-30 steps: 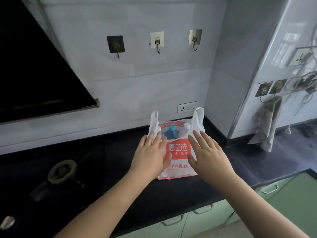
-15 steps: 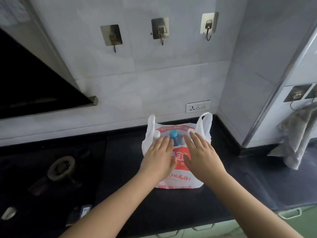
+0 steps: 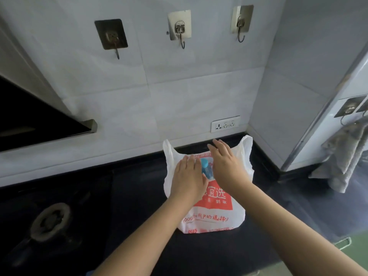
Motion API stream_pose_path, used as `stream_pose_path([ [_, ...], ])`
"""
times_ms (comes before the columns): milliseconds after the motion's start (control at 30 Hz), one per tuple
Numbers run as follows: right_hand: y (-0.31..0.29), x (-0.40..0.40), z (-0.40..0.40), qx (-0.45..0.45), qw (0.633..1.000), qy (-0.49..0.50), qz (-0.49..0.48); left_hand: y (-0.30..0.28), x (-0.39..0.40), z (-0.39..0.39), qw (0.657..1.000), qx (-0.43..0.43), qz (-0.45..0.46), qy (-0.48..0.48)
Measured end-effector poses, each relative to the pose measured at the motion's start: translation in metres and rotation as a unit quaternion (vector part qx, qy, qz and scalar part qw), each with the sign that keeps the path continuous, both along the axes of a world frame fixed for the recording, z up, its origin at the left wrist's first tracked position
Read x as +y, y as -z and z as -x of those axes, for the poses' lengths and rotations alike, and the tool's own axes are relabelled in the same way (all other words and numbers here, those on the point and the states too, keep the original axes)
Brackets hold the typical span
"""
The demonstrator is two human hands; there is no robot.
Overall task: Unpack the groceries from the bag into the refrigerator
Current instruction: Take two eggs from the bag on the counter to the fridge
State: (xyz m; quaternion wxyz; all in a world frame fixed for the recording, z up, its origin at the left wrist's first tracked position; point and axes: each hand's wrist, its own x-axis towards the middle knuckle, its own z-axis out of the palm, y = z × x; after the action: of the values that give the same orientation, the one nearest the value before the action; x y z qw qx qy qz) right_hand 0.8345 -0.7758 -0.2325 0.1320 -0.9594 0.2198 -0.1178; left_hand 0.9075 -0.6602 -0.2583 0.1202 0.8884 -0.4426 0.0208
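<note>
Standing on the counter (image 3: 139, 196), the bag (image 3: 211, 214) shows a bottle (image 3: 206, 169) at its mouth. Both hands, left (image 3: 187, 180) and right (image 3: 225, 166), are spread flat over the opening, holding nothing, probably to part it.

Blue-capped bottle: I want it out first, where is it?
In the head view, the bottle stands in the bag's mouth, between the two hands, below the wall socket.

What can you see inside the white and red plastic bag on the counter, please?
Inside the plastic bag, only a bottle with a blue cap shows at the opening, between the left hand and right hand. The hands and the printed plastic hide everything else.
</note>
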Motion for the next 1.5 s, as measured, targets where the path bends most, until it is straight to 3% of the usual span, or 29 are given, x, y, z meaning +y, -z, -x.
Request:
stream_pose_path([
  [233,0.013,-0.004,-0.020,0.015,0.997,0.036,-0.070,0.010,0.008,-0.027,0.999,-0.023,0.025,0.020],
  [633,0.017,-0.047,0.014,0.062,0.996,0.040,-0.042,0.001,0.026,-0.054,0.997,-0.027,0.065,0.009],
  [867,0.031,-0.059,0.025,0.070,0.992,0.046,-0.099,0.016,0.030,-0.058,0.994,0.057,0.076,-0.050],
  [1267,0.067,-0.072,0.034,0.129,0.980,0.039,-0.149,0.043,0.034,-0.068,0.986,0.118,-0.061,-0.104],
  [1500,0.090,-0.092,0.034,0.189,0.975,0.022,-0.115,0.057,0.040,-0.073,0.983,0.145,-0.054,-0.095],
])
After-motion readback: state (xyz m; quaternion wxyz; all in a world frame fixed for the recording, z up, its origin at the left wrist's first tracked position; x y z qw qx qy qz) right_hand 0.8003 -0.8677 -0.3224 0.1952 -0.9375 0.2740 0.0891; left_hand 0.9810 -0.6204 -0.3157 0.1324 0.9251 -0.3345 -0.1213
